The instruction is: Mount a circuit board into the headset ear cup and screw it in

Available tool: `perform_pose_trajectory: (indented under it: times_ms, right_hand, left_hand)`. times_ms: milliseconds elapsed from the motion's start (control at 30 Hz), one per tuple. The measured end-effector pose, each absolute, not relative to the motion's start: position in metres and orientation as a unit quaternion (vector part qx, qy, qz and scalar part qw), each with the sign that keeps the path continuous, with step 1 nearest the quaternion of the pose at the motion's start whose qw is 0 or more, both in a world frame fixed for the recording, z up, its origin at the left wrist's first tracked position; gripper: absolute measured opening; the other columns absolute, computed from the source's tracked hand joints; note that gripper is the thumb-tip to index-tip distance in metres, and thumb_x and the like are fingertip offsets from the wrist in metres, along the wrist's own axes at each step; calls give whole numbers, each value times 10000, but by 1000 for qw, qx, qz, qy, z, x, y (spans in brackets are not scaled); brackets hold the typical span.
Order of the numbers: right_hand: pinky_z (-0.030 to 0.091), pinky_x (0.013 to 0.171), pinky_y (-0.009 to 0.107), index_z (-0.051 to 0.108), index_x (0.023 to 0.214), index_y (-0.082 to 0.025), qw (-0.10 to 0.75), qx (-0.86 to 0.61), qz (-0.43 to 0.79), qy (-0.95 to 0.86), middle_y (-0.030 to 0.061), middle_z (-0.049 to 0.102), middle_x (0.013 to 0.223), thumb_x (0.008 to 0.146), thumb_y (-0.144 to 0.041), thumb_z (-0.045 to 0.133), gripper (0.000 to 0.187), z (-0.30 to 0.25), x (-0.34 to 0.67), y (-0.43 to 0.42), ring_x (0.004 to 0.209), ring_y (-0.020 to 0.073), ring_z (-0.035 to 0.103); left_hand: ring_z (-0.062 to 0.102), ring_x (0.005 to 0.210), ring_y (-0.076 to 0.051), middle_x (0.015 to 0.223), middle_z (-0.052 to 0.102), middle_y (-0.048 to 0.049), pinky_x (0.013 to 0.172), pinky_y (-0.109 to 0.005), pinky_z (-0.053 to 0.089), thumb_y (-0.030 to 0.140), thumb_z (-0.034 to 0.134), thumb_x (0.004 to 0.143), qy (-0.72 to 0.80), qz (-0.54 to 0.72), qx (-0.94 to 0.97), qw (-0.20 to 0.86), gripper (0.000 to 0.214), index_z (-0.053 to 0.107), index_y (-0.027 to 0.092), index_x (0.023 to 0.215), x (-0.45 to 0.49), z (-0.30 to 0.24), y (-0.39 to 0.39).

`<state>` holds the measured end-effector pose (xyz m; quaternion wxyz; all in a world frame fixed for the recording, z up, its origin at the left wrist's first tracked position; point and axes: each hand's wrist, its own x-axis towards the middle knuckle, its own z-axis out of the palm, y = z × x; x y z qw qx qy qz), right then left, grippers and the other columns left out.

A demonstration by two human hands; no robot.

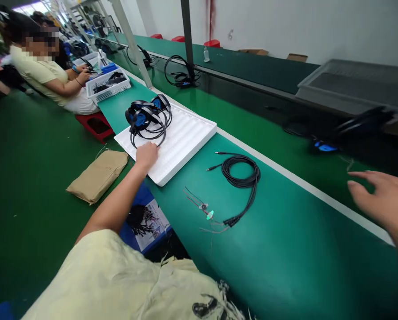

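Note:
My left hand (146,155) rests on the near edge of a white ribbed foam tray (185,138), fingers curled down on the tray beside the cable of the black-and-blue headsets (147,116) piled on it. I cannot see anything held in it. My right hand (383,202) hovers at the right edge over the green bench, fingers stretched out and apart, empty. Between the hands lies a coiled black cable (241,173) with thin wires and a small green part (209,215) at its end.
A dark conveyor belt (285,111) runs behind the bench with another headset (345,133) on it. A grey bin (355,84) stands at the back right. A co-worker (48,73) sits at the far left by a white crate (107,84). A brown packet (98,175) lies on the floor.

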<state>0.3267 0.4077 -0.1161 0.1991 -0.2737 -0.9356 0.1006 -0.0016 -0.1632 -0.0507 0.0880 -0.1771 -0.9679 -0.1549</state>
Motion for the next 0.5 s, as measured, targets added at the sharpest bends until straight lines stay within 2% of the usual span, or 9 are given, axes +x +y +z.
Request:
perform_pose_trajectory:
  times_ms: [67,133,200,267,333,400,433,500]
  right_hand:
    - [465,817,522,669,918,-294,169,-271,73,-945,167,644,1192,674,-353,598,261,-89,349,350,1132,375,580]
    - [474,927,489,653,1045,-295,162,-219,64,-960,135,629,1237,768,-376,563,302,-63,371,291,1185,338,563]
    - [479,979,461,613,1152,-303,181,-166,68,-967,107,615,1266,835,-397,547,337,-39,394,237,1173,312,575]
    - [471,1017,465,537,1281,-305,205,-143,91,-964,91,588,1304,879,-397,529,412,-18,413,192,1201,297,558]
    - [465,1047,484,373,1434,-300,233,-157,145,-949,96,519,1382,867,-431,577,616,-4,426,157,1257,292,519]
    - [446,1069,527,184,1513,-305,264,-165,207,-927,98,374,1499,805,-504,650,870,2,434,134,1343,316,429]
    - [426,1086,542,120,1526,-304,276,-175,230,-917,98,313,1534,786,-534,662,946,2,439,126,1373,325,388]
    - [387,1119,544,52,1534,-289,291,-203,271,-895,104,264,1556,815,-578,607,953,-4,451,115,1403,318,345]
  left_hand:
    - [517,1005,-178,872,575,-19,1009,-384,334,557,235,959,-957,-191,-176,128,524,554,157,848,6,-28,-164]
    - [507,972,-176,851,565,-6,996,-379,350,534,248,973,-942,-221,-187,168,476,548,177,874,18,6,-162]
    - [513,883,-193,773,544,-5,925,-384,398,558,288,964,-925,-243,-227,185,467,564,207,829,41,42,-156]
    - [510,748,-201,667,503,-3,814,-391,430,587,360,937,-900,-278,-296,158,462,581,227,747,74,72,-143]
    - [482,653,-178,583,458,6,746,-384,429,560,442,921,-851,-362,-376,58,425,595,224,710,113,91,-121]
    - [430,551,-131,543,453,15,659,-359,434,553,497,904,-790,-438,-417,-100,409,598,215,698,151,99,-89]
    - [399,497,-107,528,442,21,615,-349,443,567,519,888,-752,-463,-423,-202,415,595,210,690,170,100,-70]
    - [344,414,-73,529,433,29,552,-349,479,592,541,860,-665,-473,-409,-407,432,585,203,680,206,94,-32]
